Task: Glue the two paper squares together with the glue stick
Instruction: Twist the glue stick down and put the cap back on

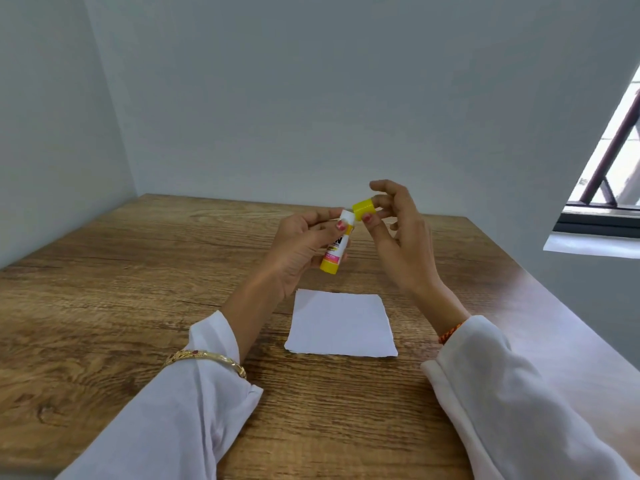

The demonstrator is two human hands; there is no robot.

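Observation:
My left hand (301,244) grips a yellow and white glue stick (335,252) above the table, its white top end uncovered and tilted up to the right. My right hand (398,237) pinches the yellow cap (363,208) between thumb and fingers, right beside the stick's open end. Below both hands a white paper square (341,323) lies flat on the wooden table (121,306). Only one white sheet outline shows; I cannot tell whether a second square lies under it.
The table fills a corner, with grey walls behind and on the left. A window (609,174) with a dark frame sits at the right. White sleeves cover both forearms, and a gold bangle (207,358) circles the left wrist.

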